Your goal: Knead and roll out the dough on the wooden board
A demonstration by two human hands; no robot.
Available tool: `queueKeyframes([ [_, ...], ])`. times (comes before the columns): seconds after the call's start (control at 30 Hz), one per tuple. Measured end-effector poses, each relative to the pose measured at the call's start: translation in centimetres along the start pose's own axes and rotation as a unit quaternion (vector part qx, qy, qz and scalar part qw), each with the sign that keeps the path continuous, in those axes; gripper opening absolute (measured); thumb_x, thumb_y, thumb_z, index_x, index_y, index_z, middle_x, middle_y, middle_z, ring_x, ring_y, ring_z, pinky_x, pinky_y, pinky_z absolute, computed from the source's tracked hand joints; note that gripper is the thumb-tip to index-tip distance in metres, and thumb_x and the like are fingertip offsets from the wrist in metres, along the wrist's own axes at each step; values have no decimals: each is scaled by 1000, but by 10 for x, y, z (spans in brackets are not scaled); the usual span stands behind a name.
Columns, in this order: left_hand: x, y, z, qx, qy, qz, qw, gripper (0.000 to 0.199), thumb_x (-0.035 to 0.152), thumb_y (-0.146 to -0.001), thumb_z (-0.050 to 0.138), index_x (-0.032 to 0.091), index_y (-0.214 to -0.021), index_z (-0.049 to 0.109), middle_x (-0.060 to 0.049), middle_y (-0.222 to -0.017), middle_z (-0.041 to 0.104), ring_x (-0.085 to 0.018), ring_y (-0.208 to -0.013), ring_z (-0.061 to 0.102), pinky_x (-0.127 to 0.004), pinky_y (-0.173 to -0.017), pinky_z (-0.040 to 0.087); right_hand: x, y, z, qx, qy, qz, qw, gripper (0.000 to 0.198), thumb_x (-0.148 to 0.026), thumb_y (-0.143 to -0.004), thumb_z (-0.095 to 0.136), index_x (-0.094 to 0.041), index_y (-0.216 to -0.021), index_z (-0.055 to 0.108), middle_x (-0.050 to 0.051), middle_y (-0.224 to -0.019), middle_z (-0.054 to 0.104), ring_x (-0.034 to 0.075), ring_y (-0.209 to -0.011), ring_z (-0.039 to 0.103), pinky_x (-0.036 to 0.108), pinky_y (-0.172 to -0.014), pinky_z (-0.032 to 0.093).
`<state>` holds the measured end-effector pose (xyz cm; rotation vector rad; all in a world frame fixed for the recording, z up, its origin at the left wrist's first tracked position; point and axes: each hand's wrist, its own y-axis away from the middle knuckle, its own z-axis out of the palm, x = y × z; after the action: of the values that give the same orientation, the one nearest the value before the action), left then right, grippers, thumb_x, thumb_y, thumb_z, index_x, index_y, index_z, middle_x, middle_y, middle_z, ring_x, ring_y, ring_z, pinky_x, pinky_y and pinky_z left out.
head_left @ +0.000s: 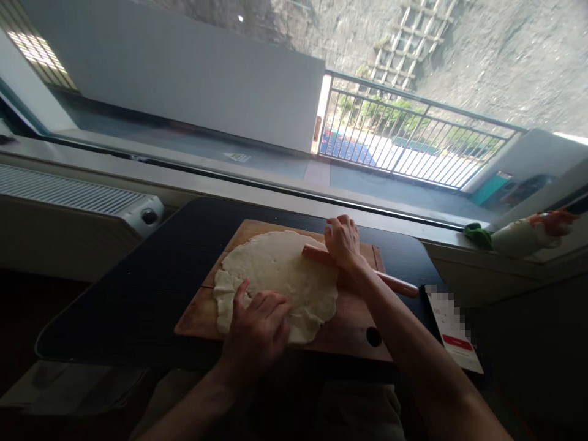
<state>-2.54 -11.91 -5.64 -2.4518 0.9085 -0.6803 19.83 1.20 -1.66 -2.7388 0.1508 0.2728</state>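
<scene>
A large, flattened sheet of pale dough (280,260) with an uneven, wrinkled rim lies on a wooden cutting board (349,334). My left hand (257,324) rests palm down on the dough's near edge, thumb apart from the slightly bent fingers. At the dough's right side, my right hand (343,240) is closed over a wooden rolling pin (397,284). One end of the pin lies over the dough, and the other reaches past the board's right edge. My right hand and forearm cover the pin's middle.
The board sits on a dark table (133,306) below a wide window. A phone (452,331) with a lit screen lies at the table's right edge. A radiator (82,196) stands to the left. A green cloth-like item (478,235) and a pale pot (517,239) are on the sill.
</scene>
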Motion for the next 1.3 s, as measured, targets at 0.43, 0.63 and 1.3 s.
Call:
queueKeyframes([
  [0.43, -1, 4, 2, -11, 4, -16, 1000, 17, 16, -84, 50, 20, -89, 66, -3, -91, 66, -21, -96, 58, -58, -111, 10, -63, 42, 9, 16, -39, -140, 989, 38, -23, -93, 35, -21, -130, 44, 10, -129, 48, 24, -125, 33, 43, -105, 21],
  [0.63, -2, 6, 2, -11, 23, -23, 999, 17, 16, -84, 51, 21, -93, 65, -2, -96, 66, -21, -100, 57, -59, -111, 6, -57, 14, 10, 76, -12, -133, 988, 34, -16, -89, 39, -18, -120, 52, 11, -119, 53, 24, -112, 41, 43, -102, 23],
  [1.3, 0, 5, -3, -12, 20, -21, 1000, 19, 20, -88, 47, 21, -88, 65, -5, -97, 65, -21, -96, 57, -62, -110, 6, -44, 127, -32, -34, 66, -116, 990, 39, -38, -98, 29, -22, -74, 56, 2, -67, 67, 14, -61, 60, 27, -57, 27],
])
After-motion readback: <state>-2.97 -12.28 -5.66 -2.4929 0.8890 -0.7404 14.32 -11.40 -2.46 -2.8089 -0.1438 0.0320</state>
